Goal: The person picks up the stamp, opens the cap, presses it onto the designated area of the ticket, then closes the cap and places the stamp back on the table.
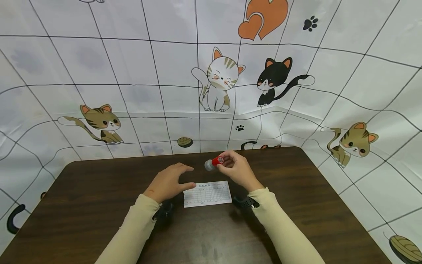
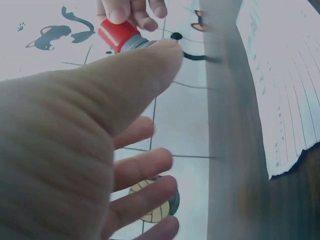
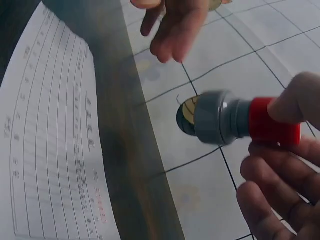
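My right hand (image 1: pixel 238 169) pinches a small stamp (image 1: pixel 218 160) by its red end, between thumb and fingers, above the far part of the table. The stamp's greyish, see-through end (image 3: pixel 212 117) points toward my left hand (image 1: pixel 169 182). That left hand holds nothing; its fingers are spread and the thumb reaches out over the edge of a printed paper form (image 1: pixel 207 194). In the left wrist view the left thumb (image 2: pixel 135 80) crosses in front of the stamp's grey end. The form lies flat on the table below both hands, with ruled lines and one torn edge.
The dark wooden table (image 1: pixel 99 198) ends at a white sheet (image 1: pixel 132 66) printed with lines and cartoon cats, which hangs behind and to the sides. Dark bands (image 1: pixel 245 202) circle both wrists at the cream sleeves (image 1: pixel 283 227).
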